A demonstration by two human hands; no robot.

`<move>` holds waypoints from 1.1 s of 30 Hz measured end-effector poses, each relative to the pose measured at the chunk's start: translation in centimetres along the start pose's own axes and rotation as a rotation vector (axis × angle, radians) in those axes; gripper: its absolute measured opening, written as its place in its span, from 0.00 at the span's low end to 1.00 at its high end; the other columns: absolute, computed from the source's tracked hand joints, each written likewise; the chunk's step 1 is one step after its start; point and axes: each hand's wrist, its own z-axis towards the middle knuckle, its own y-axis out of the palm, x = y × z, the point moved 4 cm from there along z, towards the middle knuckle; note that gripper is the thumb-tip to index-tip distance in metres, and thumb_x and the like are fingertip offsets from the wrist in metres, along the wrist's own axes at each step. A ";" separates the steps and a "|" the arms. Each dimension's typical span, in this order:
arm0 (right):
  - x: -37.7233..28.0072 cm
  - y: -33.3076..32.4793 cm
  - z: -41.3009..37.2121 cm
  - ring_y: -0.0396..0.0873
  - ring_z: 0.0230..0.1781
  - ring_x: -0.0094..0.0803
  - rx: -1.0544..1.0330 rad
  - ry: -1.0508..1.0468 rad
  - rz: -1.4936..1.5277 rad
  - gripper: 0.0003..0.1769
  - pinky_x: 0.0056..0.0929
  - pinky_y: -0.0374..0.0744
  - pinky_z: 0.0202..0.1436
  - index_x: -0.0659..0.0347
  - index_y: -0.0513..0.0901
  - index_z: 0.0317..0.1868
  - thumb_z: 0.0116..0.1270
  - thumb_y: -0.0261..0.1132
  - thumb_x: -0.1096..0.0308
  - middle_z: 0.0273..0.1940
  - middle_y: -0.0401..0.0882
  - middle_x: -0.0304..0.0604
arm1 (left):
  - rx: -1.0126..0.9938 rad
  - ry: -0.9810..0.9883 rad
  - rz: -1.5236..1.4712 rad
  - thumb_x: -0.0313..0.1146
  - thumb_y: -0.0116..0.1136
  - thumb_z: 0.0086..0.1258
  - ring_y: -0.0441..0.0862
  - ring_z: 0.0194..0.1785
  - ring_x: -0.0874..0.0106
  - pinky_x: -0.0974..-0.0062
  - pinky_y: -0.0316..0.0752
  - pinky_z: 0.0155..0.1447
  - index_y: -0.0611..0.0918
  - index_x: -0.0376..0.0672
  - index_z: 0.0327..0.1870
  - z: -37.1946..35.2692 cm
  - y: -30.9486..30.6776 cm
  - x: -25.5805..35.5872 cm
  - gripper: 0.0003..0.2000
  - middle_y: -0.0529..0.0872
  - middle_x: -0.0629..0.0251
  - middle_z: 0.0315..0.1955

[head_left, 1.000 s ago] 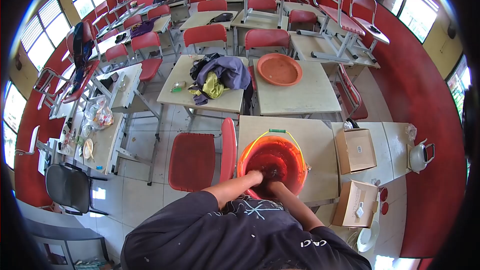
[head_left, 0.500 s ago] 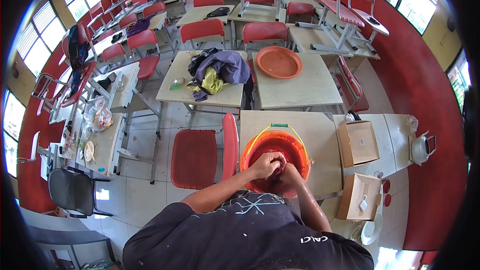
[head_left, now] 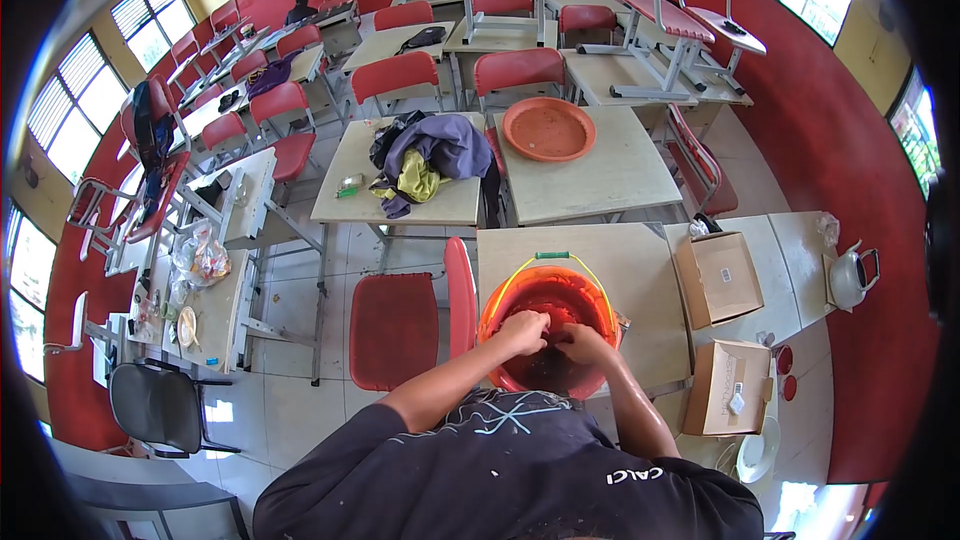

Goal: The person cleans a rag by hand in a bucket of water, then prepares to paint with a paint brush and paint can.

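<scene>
An orange bucket (head_left: 491, 318) with a yellow handle and green grip stands on the desk in front of me. Dark liquid (head_left: 548, 370) lies in it, and its inner wall looks red. Both of my hands are inside the bucket, a little apart. My left hand (head_left: 525, 332) has its fingers bent and pressed together near the middle. Facing it, my right hand (head_left: 584, 345) has curled fingers too, and that forearm looks wet. Whatever the fingers hold, if anything, is too small or hidden to make out.
Two cardboard boxes (head_left: 722, 280) and a kettle (head_left: 850, 278) are to the right. Ahead, an orange basin (head_left: 549, 130) and a heap of purple cloth (head_left: 450, 148) lie on desks. A red chair (head_left: 394, 332) stands at my left. A person (head_left: 300, 10) sits far back.
My hands were close together over the bucket's middle; now they have moved slightly apart and lower inside it. The whole view has shifted a little.
</scene>
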 end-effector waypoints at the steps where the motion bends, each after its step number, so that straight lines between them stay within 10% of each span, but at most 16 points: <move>1: -0.3 1.5 0.9 0.82 0.47 0.51 -0.145 -0.042 -0.001 0.15 0.43 0.78 0.52 0.63 0.84 0.46 0.59 0.65 0.64 0.43 0.84 0.57 | -0.065 -0.024 0.155 0.29 0.65 0.53 0.85 0.46 0.55 0.57 0.81 0.49 0.83 0.41 0.44 1.9 3.6 -1.4 0.16 0.87 0.53 0.41; 5: 1.5 7.4 3.6 0.77 0.60 0.47 -0.432 0.252 -0.275 0.25 0.38 0.75 0.63 0.57 0.80 0.59 0.59 0.65 0.66 0.60 0.77 0.53 | -0.621 -0.280 0.259 0.22 0.65 0.47 0.84 0.53 0.57 0.61 0.81 0.52 0.81 0.44 0.57 3.9 11.1 -5.0 0.29 0.86 0.53 0.48; 8: 3.4 9.2 4.5 0.77 0.59 0.44 -0.339 0.226 -0.379 0.24 0.38 0.75 0.61 0.57 0.82 0.56 0.56 0.66 0.68 0.58 0.79 0.52 | -0.225 -0.080 0.278 0.34 0.54 0.63 0.85 0.51 0.57 0.60 0.80 0.55 0.76 0.47 0.65 3.5 14.6 -7.7 0.25 0.87 0.55 0.48; 11: 5.9 11.3 5.1 0.79 0.56 0.44 -0.228 0.120 -0.413 0.21 0.37 0.77 0.58 0.57 0.84 0.53 0.56 0.65 0.69 0.55 0.81 0.52 | -0.429 -0.196 0.235 0.43 0.45 0.70 0.76 0.63 0.60 0.61 0.72 0.66 0.74 0.50 0.66 2.2 11.5 -6.1 0.24 0.78 0.53 0.60; 13: 5.5 10.1 5.3 0.80 0.55 0.45 -0.432 0.101 -0.467 0.19 0.38 0.77 0.58 0.58 0.84 0.51 0.58 0.64 0.68 0.52 0.82 0.54 | -0.558 -0.403 0.082 0.44 0.54 0.65 0.70 0.69 0.63 0.62 0.67 0.70 0.76 0.52 0.64 3.2 13.4 -8.3 0.25 0.70 0.51 0.67; 16: 0.9 3.7 2.7 0.81 0.51 0.46 -0.129 0.072 -0.079 0.16 0.39 0.77 0.56 0.61 0.84 0.48 0.60 0.63 0.68 0.47 0.83 0.56 | -0.486 -0.353 0.252 0.40 0.68 0.52 0.76 0.62 0.55 0.53 0.72 0.62 0.83 0.48 0.51 1.7 10.7 -6.6 0.22 0.78 0.50 0.58; 19: -3.6 -1.9 -1.0 0.85 0.37 0.42 0.127 -0.131 0.036 0.12 0.37 0.80 0.43 0.65 0.84 0.43 0.61 0.63 0.69 0.36 0.84 0.56 | 0.133 -0.231 0.109 0.43 0.73 0.44 0.70 0.65 0.52 0.47 0.67 0.64 0.83 0.49 0.50 -0.3 7.0 -4.0 0.27 0.74 0.49 0.60; 26: -14.5 -11.5 -7.9 0.75 0.20 0.21 0.358 -0.275 0.260 0.07 0.25 0.72 0.25 0.68 0.84 0.38 0.59 0.64 0.76 0.21 0.79 0.43 | 0.659 0.137 -0.128 0.34 0.71 0.51 0.70 0.64 0.51 0.51 0.68 0.61 0.76 0.46 0.54 -2.2 -0.3 1.4 0.27 0.71 0.49 0.59; 29: -16.1 -14.3 -9.9 0.69 0.18 0.18 0.509 -0.345 0.261 0.05 0.23 0.68 0.22 0.69 0.83 0.35 0.58 0.65 0.77 0.19 0.75 0.42 | 0.651 0.459 -0.381 0.24 0.66 0.55 0.74 0.61 0.54 0.59 0.72 0.59 0.76 0.44 0.54 -2.0 -0.9 0.8 0.23 0.76 0.52 0.55; 33: -16.1 -16.5 -11.3 0.66 0.17 0.16 0.709 -0.375 0.376 0.03 0.21 0.64 0.20 0.69 0.82 0.32 0.57 0.65 0.78 0.17 0.73 0.39 | 0.756 0.425 -0.483 0.25 0.64 0.60 0.79 0.49 0.53 0.64 0.75 0.52 0.80 0.40 0.46 -5.0 -7.5 5.4 0.13 0.80 0.55 0.43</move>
